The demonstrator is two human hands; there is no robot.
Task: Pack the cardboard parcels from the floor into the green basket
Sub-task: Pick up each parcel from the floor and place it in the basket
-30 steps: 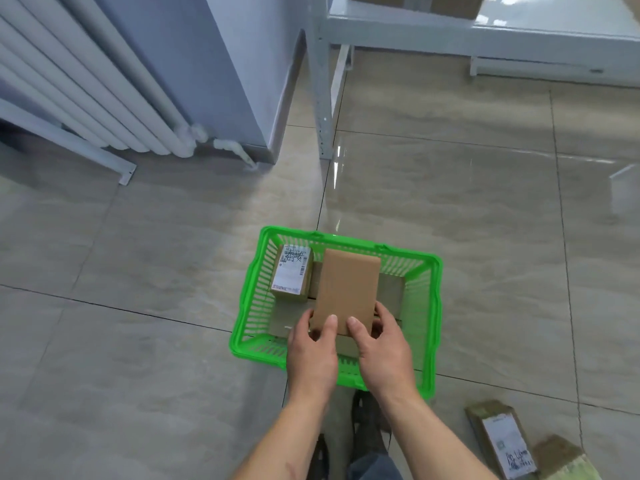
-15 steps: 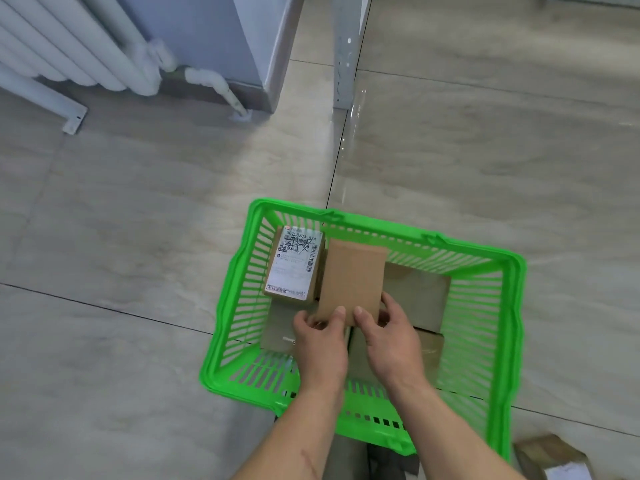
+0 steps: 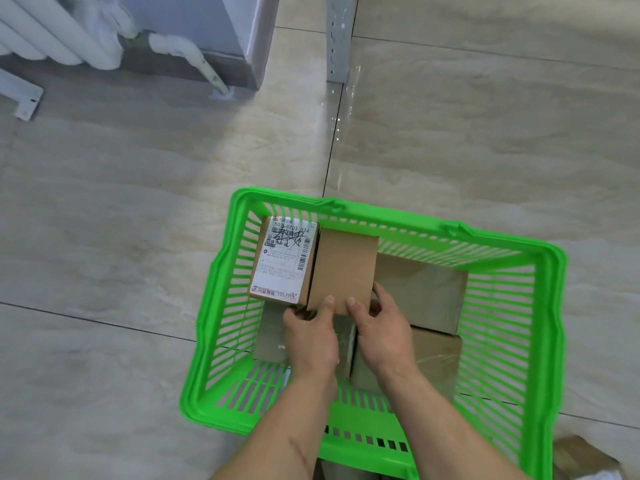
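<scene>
The green basket (image 3: 540, 306) stands on the tiled floor below me. Both hands grip the near end of a plain brown cardboard parcel (image 3: 343, 268) inside it: my left hand (image 3: 311, 337) at its near left corner, my right hand (image 3: 384, 327) at its near right corner, thumbs on top. The parcel lies against a labelled parcel (image 3: 284, 258) in the basket's far left corner. Other brown parcels lie lower in the basket, one on the right (image 3: 422, 292) and one near right (image 3: 436, 358). Another is partly hidden under my hands.
A further parcel (image 3: 585, 459) lies on the floor at the bottom right corner, outside the basket. A white radiator (image 3: 59, 32) and a pipe stand at the far left wall. A grey metal shelf leg (image 3: 337, 39) rises beyond the basket.
The parcel has gone lower into the basket, next to the labelled parcel. My view has come closer and tilted down, so the basket looks larger.
</scene>
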